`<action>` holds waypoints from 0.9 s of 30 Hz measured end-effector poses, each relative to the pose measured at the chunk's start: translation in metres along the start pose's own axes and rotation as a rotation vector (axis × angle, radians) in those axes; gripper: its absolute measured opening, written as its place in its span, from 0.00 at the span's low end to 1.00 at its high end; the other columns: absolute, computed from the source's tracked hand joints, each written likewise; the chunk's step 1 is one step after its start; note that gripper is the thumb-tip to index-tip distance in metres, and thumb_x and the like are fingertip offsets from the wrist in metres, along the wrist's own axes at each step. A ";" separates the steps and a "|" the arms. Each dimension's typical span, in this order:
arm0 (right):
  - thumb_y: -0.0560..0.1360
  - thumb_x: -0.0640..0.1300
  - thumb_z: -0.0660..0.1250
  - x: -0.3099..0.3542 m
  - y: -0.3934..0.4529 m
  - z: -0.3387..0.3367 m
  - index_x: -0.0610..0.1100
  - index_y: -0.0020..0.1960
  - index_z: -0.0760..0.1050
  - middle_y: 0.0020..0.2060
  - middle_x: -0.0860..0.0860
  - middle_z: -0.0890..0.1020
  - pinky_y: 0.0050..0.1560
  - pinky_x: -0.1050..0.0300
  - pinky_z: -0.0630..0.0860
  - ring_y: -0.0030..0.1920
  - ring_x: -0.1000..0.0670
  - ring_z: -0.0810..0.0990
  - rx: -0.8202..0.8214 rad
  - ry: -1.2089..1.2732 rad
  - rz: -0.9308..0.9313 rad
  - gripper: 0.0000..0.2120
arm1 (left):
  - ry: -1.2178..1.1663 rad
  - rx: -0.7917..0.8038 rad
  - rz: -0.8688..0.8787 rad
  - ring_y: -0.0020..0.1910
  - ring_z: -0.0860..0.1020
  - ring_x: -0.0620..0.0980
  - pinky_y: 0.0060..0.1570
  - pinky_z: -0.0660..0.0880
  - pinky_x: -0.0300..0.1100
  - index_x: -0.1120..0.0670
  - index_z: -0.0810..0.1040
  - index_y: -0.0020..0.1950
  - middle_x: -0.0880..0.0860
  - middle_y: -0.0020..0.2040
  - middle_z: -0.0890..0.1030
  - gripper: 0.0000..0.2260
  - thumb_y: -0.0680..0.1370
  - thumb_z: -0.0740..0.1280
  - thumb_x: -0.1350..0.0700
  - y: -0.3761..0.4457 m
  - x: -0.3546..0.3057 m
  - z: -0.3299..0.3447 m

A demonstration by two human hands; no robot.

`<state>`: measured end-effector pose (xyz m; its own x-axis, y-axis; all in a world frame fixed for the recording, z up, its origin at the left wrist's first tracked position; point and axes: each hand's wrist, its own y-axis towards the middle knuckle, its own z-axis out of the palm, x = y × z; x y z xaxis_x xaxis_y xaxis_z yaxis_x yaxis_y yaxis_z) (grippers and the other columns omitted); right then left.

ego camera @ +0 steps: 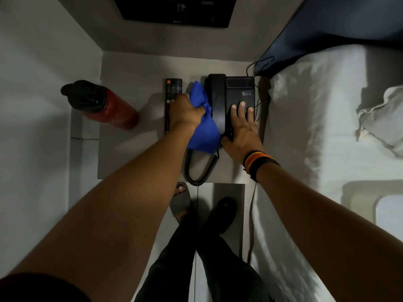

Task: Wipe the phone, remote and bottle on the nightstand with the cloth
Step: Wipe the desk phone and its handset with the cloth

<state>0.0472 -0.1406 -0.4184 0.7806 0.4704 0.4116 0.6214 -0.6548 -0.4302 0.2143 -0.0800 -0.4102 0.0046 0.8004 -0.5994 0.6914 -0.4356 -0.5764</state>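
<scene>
A black desk phone point(238, 90) sits on the grey nightstand point(135, 68), its handset in the cradle on its left side. My left hand point(186, 113) is shut on a bunched blue cloth point(204, 131) pressed against the handset's left edge. My right hand point(242, 127) lies flat on the phone's keypad, fingers spread, holding the phone down. A black remote point(171, 92) lies just left of the cloth, partly hidden by my left hand. A red bottle point(104, 105) with a black cap stands at the nightstand's left edge.
The phone's coiled cord point(196, 171) loops toward the nightstand's front edge. A bed with white sheets point(305, 127) and a dark headboard point(327, 33) borders the right side. Walls close in left and behind. My feet point(202, 210) stand below the nightstand.
</scene>
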 end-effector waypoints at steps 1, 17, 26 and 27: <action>0.70 0.46 0.67 0.000 -0.001 0.000 0.46 0.80 0.47 0.80 0.46 0.46 0.75 0.39 0.46 0.79 0.40 0.40 0.004 -0.002 0.000 0.45 | 0.025 -0.003 0.002 0.61 0.82 0.59 0.55 0.76 0.45 0.61 0.80 0.63 0.60 0.61 0.84 0.16 0.79 0.76 0.56 -0.003 -0.002 0.001; 0.72 0.53 0.70 0.083 -0.106 0.016 0.49 0.79 0.54 0.80 0.50 0.55 0.75 0.50 0.63 0.78 0.51 0.56 -0.063 0.500 -0.249 0.42 | -0.297 0.076 0.057 0.44 0.86 0.52 0.43 0.84 0.49 0.58 0.86 0.55 0.58 0.45 0.87 0.09 0.83 0.71 0.53 -0.105 0.011 -0.068; 0.77 0.35 0.60 0.085 -0.083 -0.008 0.53 0.73 0.68 0.55 0.56 0.79 0.55 0.53 0.80 0.49 0.59 0.80 -0.171 0.946 0.321 0.26 | -0.535 0.214 -0.105 0.49 0.84 0.46 0.45 0.84 0.42 0.50 0.82 0.56 0.51 0.55 0.85 0.09 0.87 0.63 0.50 -0.090 -0.004 -0.096; 0.78 0.35 0.59 0.080 -0.079 -0.012 0.51 0.69 0.72 0.55 0.53 0.80 0.58 0.49 0.79 0.51 0.57 0.79 -0.136 0.994 0.399 0.23 | -0.544 0.129 -0.106 0.49 0.83 0.48 0.48 0.83 0.45 0.51 0.82 0.54 0.52 0.53 0.85 0.08 0.87 0.64 0.54 -0.082 0.004 -0.096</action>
<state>0.0596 -0.0582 -0.3416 0.4826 -0.4426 0.7558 0.2736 -0.7436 -0.6101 0.2269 -0.0016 -0.3114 -0.4564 0.5303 -0.7144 0.5739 -0.4381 -0.6919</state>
